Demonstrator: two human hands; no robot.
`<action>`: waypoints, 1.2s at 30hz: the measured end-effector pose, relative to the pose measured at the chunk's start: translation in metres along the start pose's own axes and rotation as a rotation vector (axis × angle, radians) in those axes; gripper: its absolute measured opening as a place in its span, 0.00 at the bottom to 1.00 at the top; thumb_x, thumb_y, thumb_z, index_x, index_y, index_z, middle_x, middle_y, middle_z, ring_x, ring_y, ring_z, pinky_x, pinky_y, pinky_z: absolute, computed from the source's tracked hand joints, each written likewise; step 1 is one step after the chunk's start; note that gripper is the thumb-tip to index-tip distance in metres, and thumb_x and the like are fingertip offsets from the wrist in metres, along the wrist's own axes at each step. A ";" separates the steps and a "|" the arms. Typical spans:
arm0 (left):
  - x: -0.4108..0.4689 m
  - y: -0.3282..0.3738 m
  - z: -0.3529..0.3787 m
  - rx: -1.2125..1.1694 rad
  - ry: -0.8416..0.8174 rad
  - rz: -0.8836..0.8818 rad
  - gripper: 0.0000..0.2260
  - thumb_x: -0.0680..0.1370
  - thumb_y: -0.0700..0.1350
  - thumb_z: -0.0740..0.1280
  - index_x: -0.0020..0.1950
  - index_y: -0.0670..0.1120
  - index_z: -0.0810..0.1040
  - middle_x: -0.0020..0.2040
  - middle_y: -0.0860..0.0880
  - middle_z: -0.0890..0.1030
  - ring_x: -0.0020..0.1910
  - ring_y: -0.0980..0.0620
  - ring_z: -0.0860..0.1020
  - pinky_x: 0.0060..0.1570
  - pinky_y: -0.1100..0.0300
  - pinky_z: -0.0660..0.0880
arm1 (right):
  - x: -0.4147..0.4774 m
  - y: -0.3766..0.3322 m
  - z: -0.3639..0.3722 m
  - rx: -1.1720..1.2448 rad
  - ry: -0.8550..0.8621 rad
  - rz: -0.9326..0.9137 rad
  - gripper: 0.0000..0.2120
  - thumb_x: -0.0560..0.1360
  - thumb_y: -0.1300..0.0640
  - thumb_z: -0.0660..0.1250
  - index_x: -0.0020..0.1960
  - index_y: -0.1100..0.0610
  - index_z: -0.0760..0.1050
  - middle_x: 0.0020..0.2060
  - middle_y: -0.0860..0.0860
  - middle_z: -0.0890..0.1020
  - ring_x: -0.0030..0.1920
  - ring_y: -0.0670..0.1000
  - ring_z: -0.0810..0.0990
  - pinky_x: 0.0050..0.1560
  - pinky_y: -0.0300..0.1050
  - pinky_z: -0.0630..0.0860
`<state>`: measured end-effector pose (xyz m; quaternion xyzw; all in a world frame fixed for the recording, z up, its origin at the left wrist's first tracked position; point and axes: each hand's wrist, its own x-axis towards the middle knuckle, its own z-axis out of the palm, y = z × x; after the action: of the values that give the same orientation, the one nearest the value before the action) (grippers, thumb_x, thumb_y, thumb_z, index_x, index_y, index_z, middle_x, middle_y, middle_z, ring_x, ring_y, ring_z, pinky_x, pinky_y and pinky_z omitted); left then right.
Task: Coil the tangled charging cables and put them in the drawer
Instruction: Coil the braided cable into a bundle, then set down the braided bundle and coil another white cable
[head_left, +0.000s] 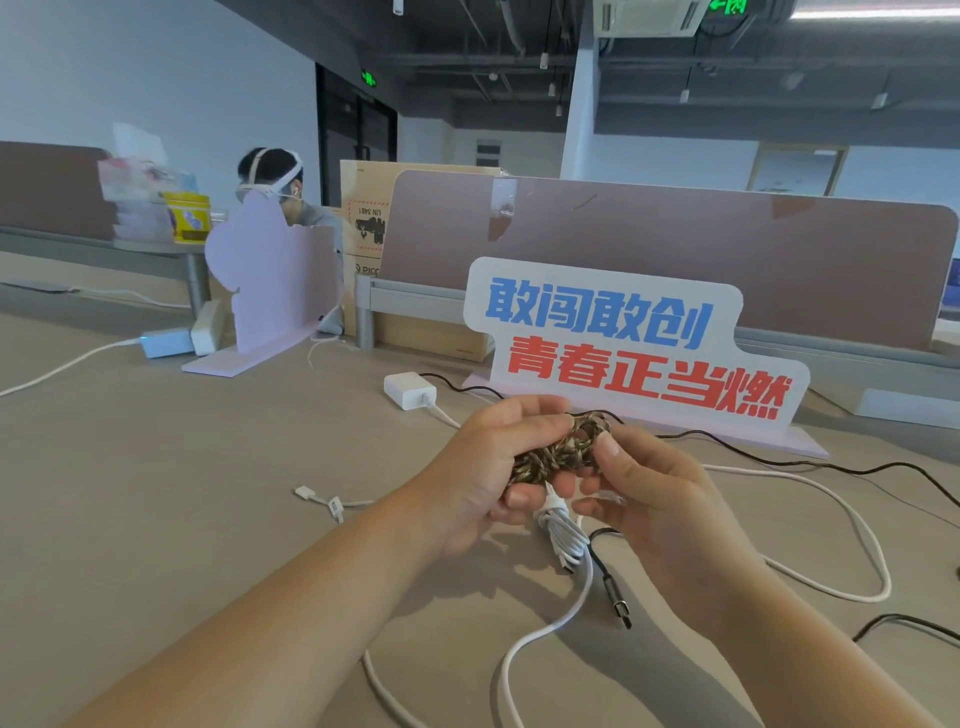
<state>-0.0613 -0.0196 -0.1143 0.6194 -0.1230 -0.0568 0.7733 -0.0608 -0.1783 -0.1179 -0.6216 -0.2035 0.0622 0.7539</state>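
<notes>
While in left hand (480, 470), coil (563, 447) diagonal

Bright, even light is coming down from overhead, a ceiling strip (878, 13) is glaring white at the top right, soft shadows are pooling on the desk (156, 493), and the wide lens is bending the edges while the far room is looking slightly soft.
</notes>
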 end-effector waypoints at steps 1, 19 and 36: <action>0.000 0.001 -0.001 0.015 0.005 -0.001 0.10 0.79 0.45 0.63 0.60 0.46 0.73 0.30 0.44 0.76 0.18 0.57 0.62 0.18 0.70 0.56 | 0.000 0.001 -0.001 -0.007 -0.003 0.013 0.16 0.68 0.54 0.65 0.49 0.64 0.79 0.36 0.58 0.77 0.36 0.51 0.77 0.41 0.44 0.74; 0.004 0.001 -0.029 0.775 -0.066 0.078 0.07 0.78 0.44 0.67 0.48 0.58 0.79 0.42 0.59 0.81 0.39 0.62 0.77 0.47 0.64 0.74 | 0.000 0.015 -0.010 -1.089 0.339 -0.311 0.09 0.70 0.64 0.72 0.40 0.49 0.81 0.36 0.40 0.79 0.36 0.39 0.75 0.38 0.26 0.69; 0.024 0.012 -0.147 0.894 0.342 0.157 0.11 0.71 0.36 0.74 0.48 0.50 0.83 0.43 0.54 0.82 0.41 0.60 0.78 0.44 0.73 0.71 | 0.130 0.038 0.072 -1.309 -0.043 -0.112 0.06 0.76 0.58 0.64 0.48 0.51 0.80 0.45 0.48 0.81 0.42 0.48 0.76 0.44 0.39 0.71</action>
<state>-0.0003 0.1161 -0.1291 0.8801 -0.0529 0.1629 0.4427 0.0360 -0.0591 -0.1146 -0.9389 -0.2466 -0.1013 0.2178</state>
